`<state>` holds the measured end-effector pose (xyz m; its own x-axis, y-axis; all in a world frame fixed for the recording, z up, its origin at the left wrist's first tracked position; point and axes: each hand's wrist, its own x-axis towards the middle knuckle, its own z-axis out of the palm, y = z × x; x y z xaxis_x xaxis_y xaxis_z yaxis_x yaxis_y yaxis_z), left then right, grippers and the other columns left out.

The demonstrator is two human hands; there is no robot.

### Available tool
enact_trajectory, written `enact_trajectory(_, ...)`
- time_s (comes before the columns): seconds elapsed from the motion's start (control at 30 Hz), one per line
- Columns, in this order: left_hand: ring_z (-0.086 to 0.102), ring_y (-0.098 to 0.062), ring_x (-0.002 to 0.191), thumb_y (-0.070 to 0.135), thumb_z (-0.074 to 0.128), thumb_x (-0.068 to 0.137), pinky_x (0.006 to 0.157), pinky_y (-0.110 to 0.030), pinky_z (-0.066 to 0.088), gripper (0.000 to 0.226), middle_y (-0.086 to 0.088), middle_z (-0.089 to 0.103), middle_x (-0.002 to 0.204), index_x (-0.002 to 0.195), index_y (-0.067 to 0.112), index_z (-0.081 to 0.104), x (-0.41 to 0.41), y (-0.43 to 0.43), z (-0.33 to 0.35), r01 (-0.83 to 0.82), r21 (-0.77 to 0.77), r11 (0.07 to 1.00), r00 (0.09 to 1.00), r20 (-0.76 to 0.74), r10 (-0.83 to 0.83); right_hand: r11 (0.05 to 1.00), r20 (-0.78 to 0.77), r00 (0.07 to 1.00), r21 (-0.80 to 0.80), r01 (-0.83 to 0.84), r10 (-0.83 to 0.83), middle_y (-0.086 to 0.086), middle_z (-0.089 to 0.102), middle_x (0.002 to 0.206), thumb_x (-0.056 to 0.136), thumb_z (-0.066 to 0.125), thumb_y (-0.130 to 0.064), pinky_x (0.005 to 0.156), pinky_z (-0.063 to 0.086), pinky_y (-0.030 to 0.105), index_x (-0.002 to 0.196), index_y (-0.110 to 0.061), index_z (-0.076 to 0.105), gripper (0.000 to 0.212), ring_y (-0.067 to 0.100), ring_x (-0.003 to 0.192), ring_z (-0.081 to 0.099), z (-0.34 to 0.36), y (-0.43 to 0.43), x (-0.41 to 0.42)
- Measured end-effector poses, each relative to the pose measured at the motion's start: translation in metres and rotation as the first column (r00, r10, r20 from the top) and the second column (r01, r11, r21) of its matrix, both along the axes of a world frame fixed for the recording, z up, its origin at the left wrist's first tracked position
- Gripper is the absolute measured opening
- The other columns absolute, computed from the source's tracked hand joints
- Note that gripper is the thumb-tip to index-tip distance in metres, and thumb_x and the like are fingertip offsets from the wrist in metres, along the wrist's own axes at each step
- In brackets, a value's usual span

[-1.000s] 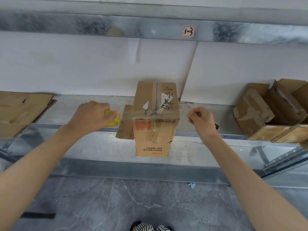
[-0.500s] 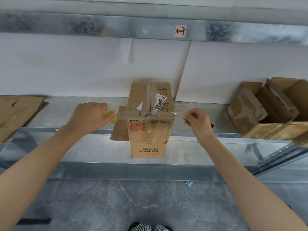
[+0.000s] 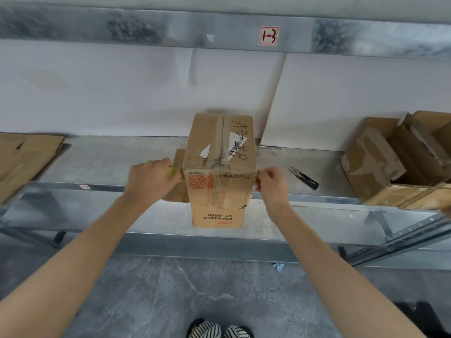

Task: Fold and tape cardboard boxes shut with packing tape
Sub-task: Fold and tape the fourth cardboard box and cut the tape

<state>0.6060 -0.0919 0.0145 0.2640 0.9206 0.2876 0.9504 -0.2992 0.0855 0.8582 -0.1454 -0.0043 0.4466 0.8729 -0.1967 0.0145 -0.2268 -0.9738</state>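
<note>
A closed cardboard box (image 3: 219,152) stands on the metal shelf (image 3: 109,162), its front hanging over the shelf's edge, with handwriting and label scraps on top. My left hand (image 3: 151,179) grips a yellow tape roll (image 3: 173,172) against the box's left front corner. My right hand (image 3: 271,184) pinches the end of a clear tape strip at the box's right front corner. The strip runs across the box's top front edge. One loose flap (image 3: 178,193) sticks out at the lower left of the box, behind my left hand.
Black snips (image 3: 305,178) lie on the shelf right of the box. Open cardboard boxes (image 3: 395,162) crowd the shelf's right end, flattened cardboard (image 3: 22,157) the left end. A white wall stands close behind, and a second shelf beam runs overhead.
Both hands have closed in on the box, bringing the stretched tape down onto its top front edge. The right hand moved left and uncovered the snips.
</note>
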Motion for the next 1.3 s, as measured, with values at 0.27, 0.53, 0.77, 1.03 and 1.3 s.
enact_trajectory(0.27,0.034,-0.021,0.036,0.048,0.034,0.082,0.049,-0.022,0.03,0.045,0.0,0.038,0.043,0.056,0.012,0.035,0.011,-0.006,-0.02,-0.05,0.119,0.992,0.991,0.132,0.034,0.996,0.155,0.986,-0.074,-0.046,0.057,-0.002,0.045,0.08,0.1,0.039,-0.017,0.052,0.036,0.017,0.096,-0.008,0.041,0.01,0.015,0.072,0.043,-0.03,0.008,0.0)
enact_trajectory(0.53,0.034,-0.024,0.04,0.038,0.047,0.083,0.049,-0.02,0.021,0.041,-0.002,0.038,0.045,0.057,0.01,0.036,0.024,-0.014,-0.023,-0.128,0.114,0.985,0.983,0.144,0.111,0.969,0.778,0.594,-0.248,-0.006,0.202,0.011,0.05,0.126,0.095,0.052,-0.025,0.098,0.037,0.042,0.121,-0.011,0.051,0.03,0.03,0.118,0.044,-0.061,0.031,0.107)
enact_trajectory(0.77,0.037,-0.028,0.045,0.031,0.059,0.088,0.051,-0.031,0.029,0.042,-0.004,0.041,0.049,0.059,0.007,0.039,0.036,-0.022,-0.024,-0.217,0.047,0.975,0.962,0.181,0.205,0.879,0.798,0.492,-0.46,0.123,0.349,0.02,0.045,0.125,0.095,0.046,-0.029,0.099,0.034,0.048,0.121,-0.001,0.046,0.039,0.037,0.118,0.04,-0.079,0.039,0.161)
enact_trajectory(1.03,0.038,-0.024,0.043,0.044,0.051,0.089,0.05,-0.027,0.028,0.048,-0.001,0.04,0.047,0.058,0.011,0.036,0.076,-0.037,-0.018,-0.172,0.033,0.985,0.969,0.183,0.163,0.999,0.467,0.884,-0.04,0.018,0.003,0.002,0.049,0.076,0.101,0.043,-0.026,0.05,0.033,0.031,0.097,-0.007,0.044,0.02,0.012,0.059,0.045,-0.006,0.042,0.131)
enact_trajectory(1.3,0.044,-0.013,0.054,0.045,0.046,0.094,0.051,-0.026,0.027,0.039,0.006,0.046,0.06,0.065,0.019,0.043,0.128,-0.049,0.002,-0.045,-0.254,0.966,0.957,0.266,0.115,0.906,0.722,0.613,-0.048,-0.42,0.322,0.004,0.055,0.085,0.1,0.039,-0.025,0.058,0.033,0.031,0.106,-0.009,0.047,0.019,0.022,0.073,0.052,0.065,0.025,0.031)
